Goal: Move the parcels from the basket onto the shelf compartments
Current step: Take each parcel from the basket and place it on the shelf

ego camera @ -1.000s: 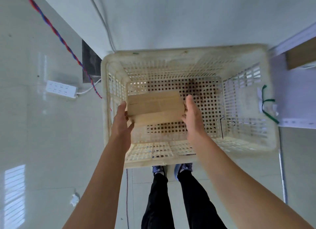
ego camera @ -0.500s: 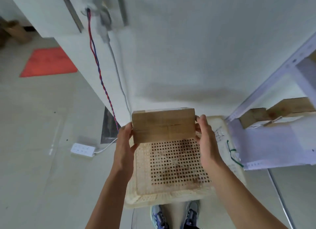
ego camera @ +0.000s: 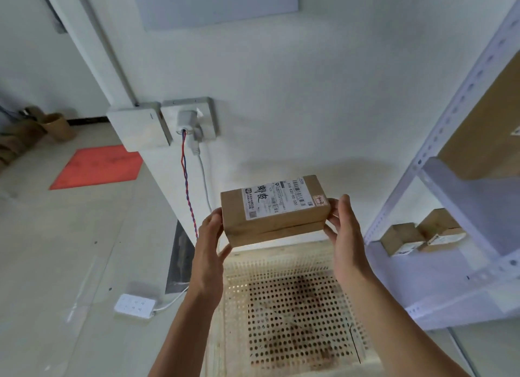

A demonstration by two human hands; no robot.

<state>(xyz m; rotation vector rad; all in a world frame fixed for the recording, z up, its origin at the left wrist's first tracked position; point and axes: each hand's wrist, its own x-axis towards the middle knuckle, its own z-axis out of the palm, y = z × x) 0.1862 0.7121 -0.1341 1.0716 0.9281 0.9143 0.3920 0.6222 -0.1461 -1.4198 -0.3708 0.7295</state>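
Parcel: a brown cardboard parcel [ego camera: 274,209] was up in the air above the far end of the basket. It was tipped so its top face looked back at the camera, and it was touching nothing but the two hands.
Label: a white shipping label [ego camera: 271,201] ran across the top face, with a barcode and some big handwritten black characters. The small print was way too tiny to read.
Left hand: the left hand [ego camera: 209,244] was clamped on the parcel's left end, thumb on the near lower edge and fingers wrapped round the far side.
Right hand: the right hand [ego camera: 344,236] gripped the right end the same way, fingers curled over the end of the parcel.
Basket: a cream plastic basket [ego camera: 292,314] full of holes sat on the floor under the arms, with brownish stains on its bottom.
Shelf: a pale metal shelf [ego camera: 455,196] with hole-punched uprights stood on the right. The parcel was off to its left and not touching it.
Small parcels: two small parcels [ego camera: 401,237] sat right up against each other on the lower board, near its front left corner.
Big box: a big box [ego camera: 489,123] filled the compartment above and was only partly in shot.
Wall: a socket [ego camera: 194,120] had a twisted red-and-blue wire [ego camera: 187,191] hanging from it, with a white cable [ego camera: 205,179] just beside.
Floor: a white power strip [ego camera: 135,306] lay left of the basket, and a red mat [ego camera: 98,165] was further back.
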